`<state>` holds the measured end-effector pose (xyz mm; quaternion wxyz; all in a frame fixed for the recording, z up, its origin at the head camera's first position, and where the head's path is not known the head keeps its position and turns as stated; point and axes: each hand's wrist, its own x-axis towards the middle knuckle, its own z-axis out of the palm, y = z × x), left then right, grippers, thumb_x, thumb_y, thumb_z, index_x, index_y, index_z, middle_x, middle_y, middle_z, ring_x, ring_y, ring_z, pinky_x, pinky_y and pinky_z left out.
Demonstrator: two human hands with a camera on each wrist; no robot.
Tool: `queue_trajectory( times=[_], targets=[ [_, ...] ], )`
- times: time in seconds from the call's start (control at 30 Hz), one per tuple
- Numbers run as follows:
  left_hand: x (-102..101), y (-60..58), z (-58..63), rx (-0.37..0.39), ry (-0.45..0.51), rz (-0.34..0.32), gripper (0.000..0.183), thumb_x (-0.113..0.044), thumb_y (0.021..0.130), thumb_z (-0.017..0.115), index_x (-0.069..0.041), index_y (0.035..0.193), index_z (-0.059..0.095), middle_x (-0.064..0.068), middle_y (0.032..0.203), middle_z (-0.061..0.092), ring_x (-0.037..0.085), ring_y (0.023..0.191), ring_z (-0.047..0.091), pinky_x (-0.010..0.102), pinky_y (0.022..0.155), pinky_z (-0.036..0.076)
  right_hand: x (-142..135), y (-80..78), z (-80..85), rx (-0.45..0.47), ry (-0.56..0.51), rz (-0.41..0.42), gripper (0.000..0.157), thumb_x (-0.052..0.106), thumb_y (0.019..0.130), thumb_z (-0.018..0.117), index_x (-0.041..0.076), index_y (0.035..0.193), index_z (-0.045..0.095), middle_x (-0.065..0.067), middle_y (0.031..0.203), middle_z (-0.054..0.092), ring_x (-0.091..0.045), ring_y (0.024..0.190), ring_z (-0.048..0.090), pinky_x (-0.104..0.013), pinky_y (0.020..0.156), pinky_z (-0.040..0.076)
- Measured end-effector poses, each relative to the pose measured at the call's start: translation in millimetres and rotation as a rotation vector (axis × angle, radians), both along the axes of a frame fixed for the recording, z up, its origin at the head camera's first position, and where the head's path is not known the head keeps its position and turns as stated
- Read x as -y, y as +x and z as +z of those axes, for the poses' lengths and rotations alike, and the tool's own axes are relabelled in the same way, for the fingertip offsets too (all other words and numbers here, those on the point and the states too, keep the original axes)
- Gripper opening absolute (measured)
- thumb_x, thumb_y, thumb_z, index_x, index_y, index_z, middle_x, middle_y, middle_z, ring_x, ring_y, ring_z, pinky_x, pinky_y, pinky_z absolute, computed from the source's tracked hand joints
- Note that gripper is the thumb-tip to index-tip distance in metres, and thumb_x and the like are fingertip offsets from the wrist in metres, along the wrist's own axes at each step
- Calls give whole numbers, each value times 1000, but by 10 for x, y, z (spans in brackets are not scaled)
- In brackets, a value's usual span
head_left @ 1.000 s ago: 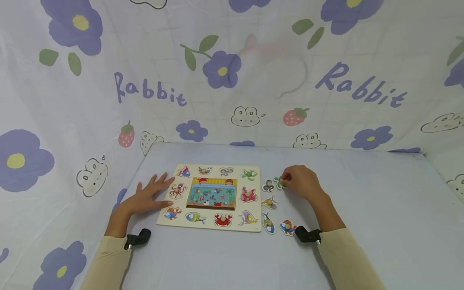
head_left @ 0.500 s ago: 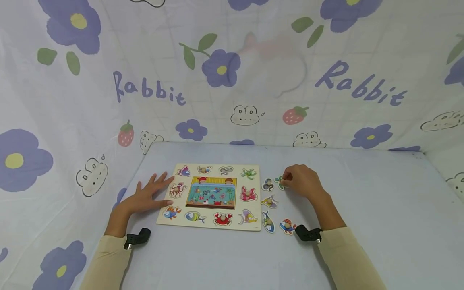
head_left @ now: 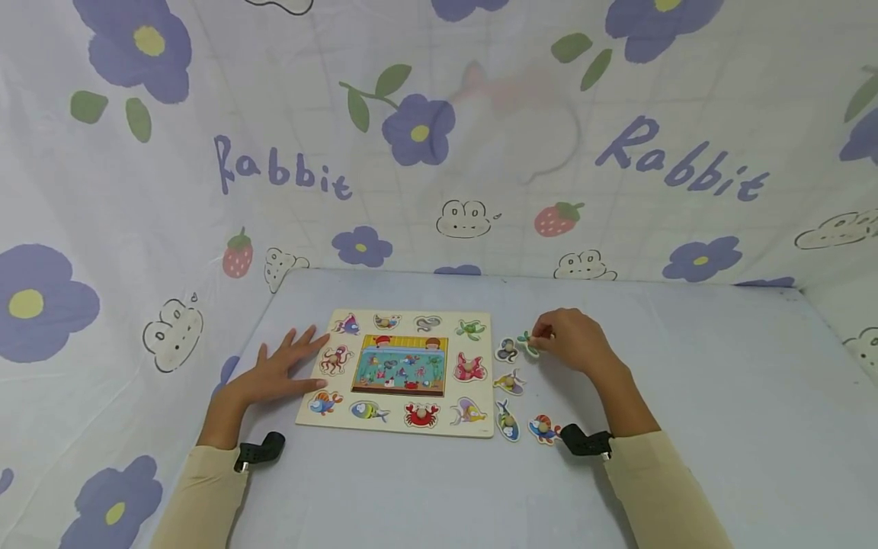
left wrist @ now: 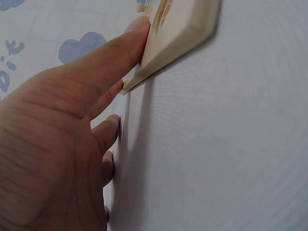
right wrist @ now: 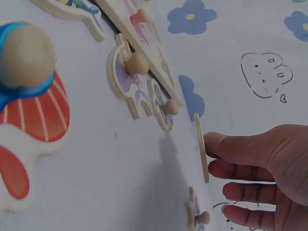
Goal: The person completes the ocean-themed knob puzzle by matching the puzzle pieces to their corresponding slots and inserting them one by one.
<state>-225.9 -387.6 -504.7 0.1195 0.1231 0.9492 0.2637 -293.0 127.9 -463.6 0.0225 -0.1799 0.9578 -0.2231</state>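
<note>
Near the back right of the board my right hand (head_left: 572, 339) pinches a green sea turtle puzzle piece (head_left: 527, 345) between thumb and fingers. Seen edge-on in the right wrist view, this turtle piece (right wrist: 201, 149) looks held off the table. My left hand (head_left: 277, 374) lies at the wooden puzzle board (head_left: 449, 320), fingers spread, thumb and fingertips on its left edge. In the left wrist view the thumb (left wrist: 113, 53) presses on the board's corner. A turtle-shaped slot (head_left: 471, 329) shows at the board's back right corner; a pink starfish piece (head_left: 469, 367) sits below it.
Right of the board lie a grey eel piece (head_left: 507, 350), a yellow-purple fish (head_left: 510, 382), a striped fish (head_left: 507, 421) and a hermit crab piece (head_left: 544, 429). Past the right hand another knobbed piece (right wrist: 192, 211) appears. A patterned curtain (head_left: 521, 152) hangs behind the table.
My right hand has risen slightly with the turtle piece, which has turned and shifted a little. The left hand and the board stay put.
</note>
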Motion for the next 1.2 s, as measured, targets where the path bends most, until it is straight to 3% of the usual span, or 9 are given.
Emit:
queue_trajectory(
  times=[0.43,0.7,0.97,1.2],
  targets=[
    [-12,22,32,-3,4,-6,87,-50,90,72,-20,161,31,15,170,10,46,153,-7,75,110,-15,239,64,168,-78,-69,71,9,21,93,76,13,97,77,4,80,66,-18,73,53,-31,62,45],
    [-1,18,17,-13,-8,0,88,-52,90,71,-21,161,30,15,170,10,46,153,-7,75,110,-15,502,-44,287,-102,-8,136,8,21,91,78,14,96,77,5,80,67,-17,75,55,-33,68,48],
    [-2,14,2,-12,-5,0,88,-53,89,71,-22,161,31,15,170,10,46,153,-7,75,110,-15,711,-205,228,-87,71,211,8,23,93,76,16,97,76,5,84,68,-16,80,58,-35,73,51],
    [1,0,3,-14,-4,1,89,-55,89,70,-22,161,30,15,170,10,45,154,-7,75,110,-15,862,-306,199,-48,125,212,8,23,94,76,16,96,74,4,85,68,-16,79,57,-33,72,51]
  ],
)
